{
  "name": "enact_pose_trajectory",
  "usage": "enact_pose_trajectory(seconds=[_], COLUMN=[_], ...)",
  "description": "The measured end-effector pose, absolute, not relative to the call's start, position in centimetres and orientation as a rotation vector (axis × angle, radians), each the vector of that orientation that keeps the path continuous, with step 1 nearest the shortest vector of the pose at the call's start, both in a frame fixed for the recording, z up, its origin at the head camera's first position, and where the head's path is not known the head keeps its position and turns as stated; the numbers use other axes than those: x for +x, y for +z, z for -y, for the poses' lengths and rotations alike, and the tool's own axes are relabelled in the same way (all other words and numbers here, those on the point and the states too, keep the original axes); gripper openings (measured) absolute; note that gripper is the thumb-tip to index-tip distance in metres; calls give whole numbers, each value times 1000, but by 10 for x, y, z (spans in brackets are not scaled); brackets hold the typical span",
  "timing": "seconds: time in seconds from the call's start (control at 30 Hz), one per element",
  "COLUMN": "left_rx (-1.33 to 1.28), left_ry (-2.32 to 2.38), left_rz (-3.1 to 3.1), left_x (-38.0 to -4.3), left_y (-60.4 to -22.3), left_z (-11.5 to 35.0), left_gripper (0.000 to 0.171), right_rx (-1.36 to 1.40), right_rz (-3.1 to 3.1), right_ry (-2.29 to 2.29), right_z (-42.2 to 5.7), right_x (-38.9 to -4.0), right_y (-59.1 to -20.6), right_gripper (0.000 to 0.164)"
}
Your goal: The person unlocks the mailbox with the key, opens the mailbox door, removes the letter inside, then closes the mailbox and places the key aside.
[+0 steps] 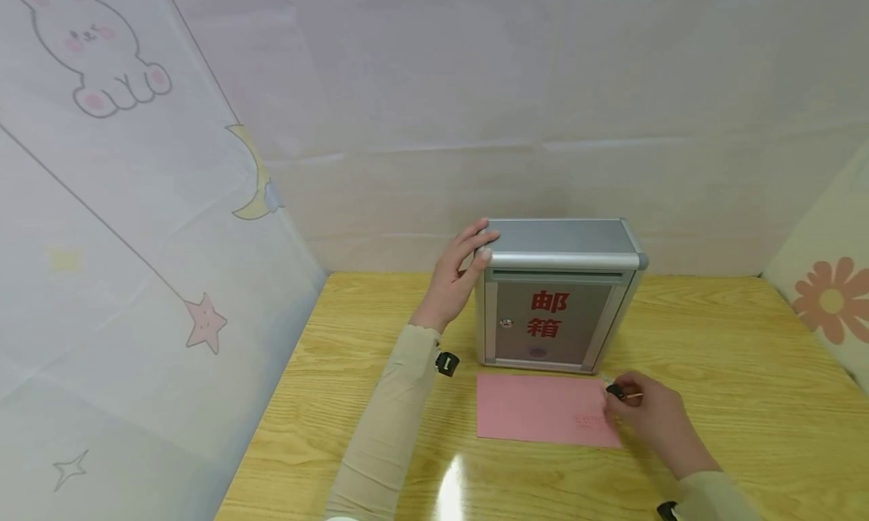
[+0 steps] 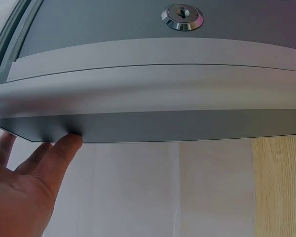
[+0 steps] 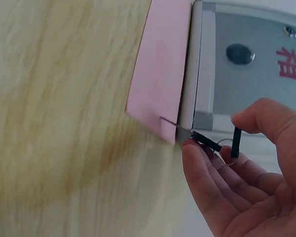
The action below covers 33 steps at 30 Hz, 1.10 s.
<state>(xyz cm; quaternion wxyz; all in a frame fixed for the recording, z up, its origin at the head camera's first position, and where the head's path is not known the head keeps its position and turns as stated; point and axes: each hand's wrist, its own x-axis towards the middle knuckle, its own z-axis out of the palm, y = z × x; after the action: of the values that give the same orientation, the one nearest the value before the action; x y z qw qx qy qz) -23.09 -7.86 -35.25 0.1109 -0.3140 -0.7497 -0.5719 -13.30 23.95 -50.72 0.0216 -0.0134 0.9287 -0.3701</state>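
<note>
A silver-grey metal mailbox [image 1: 584, 325] with red characters stands upright on the table. My left hand [image 1: 453, 280] rests against its upper left corner. In the left wrist view that hand's fingers [image 2: 59, 158] press on the box's side panel, fairly straight. A small round lock [image 2: 182, 17] sits on the door. My right hand [image 1: 655, 415] holds two black-headed keys [image 3: 205, 140] on a ring, one key's metal blade sticking out past the fingertips. Under that blade is the corner of a pink envelope [image 1: 529, 408], lying flat in front of the mailbox.
Below the mailbox's lid runs a narrow slot [image 1: 557, 275]. The wood-grain table [image 1: 720, 332] ends at a pale cloth backdrop [image 1: 421, 91] behind. Cartoon-printed sheets [image 1: 136, 280] hang at the left and right. Each wrist wears a dark strap.
</note>
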Motion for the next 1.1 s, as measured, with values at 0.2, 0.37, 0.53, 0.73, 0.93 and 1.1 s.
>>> enact_pose_trajectory(seconds=[0.2,0.37,0.53,0.73,0.93,1.1], left_rx=[-907,-901,-904,-909,-880,-836], left_ry=[-1668,-1680,-1682,-1663,-1651,-1625], left_rz=[2221,2226,2216,2223,2242,2268], left_x=[-230,-230,-231,-231,-229,-227], left_y=[-352,-352,-353,-355,-355,-353], left_z=[79,80,79,78,77,77], left_gripper=[38,38,38,39,41,44], right_rx=[57,120,99,112,102,60], right_rz=[-2873,-2856,-2894,-2887,-2909,-2984], right_ry=[-1125,-1050,-923,-824,-787,-747], right_z=[-257,-267,-273,-276,-277,-270], right_x=[-135,-137,-137,-138,-136,-133], right_y=[-512,-515,-520,-525,-529,-522], right_gripper=[36,39,38,44,47,51])
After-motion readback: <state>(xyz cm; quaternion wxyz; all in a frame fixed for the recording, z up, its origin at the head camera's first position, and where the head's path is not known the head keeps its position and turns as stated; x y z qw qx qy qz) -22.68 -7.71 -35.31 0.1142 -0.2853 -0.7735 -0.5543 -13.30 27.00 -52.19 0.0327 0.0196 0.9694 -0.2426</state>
